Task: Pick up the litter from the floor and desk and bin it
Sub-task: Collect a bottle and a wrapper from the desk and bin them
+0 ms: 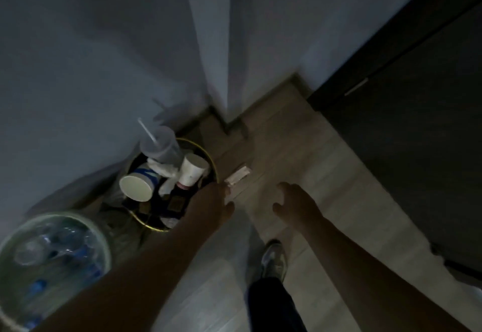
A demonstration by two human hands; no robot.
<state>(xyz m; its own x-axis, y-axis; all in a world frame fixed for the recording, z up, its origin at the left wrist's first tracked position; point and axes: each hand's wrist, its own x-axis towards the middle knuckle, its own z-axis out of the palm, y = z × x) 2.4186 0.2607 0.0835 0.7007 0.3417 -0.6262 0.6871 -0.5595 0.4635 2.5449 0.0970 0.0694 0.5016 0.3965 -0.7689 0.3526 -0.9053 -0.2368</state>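
Observation:
A round bin with a gold rim (212, 160) stands in the wall corner, piled high with paper cups (191, 172), a lidded plastic cup with a straw (160, 146) and crumpled tissue. My left hand (211, 201) hovers over the bin's right edge and pinches a pale, flat paper wrapper (237, 176), which sticks out past the rim above the floor. To the right of it, my right hand (293, 200) hangs over the wooden floor with loosely curled fingers and holds nothing. The picture is dim and blurred.
A clear round container (52, 256) full of plastic bottles stands at the lower left beside the bin. A dark cabinet (407, 123) fills the right side. My shoe (273, 258) is on the pale wooden floor (326, 175) below the hands.

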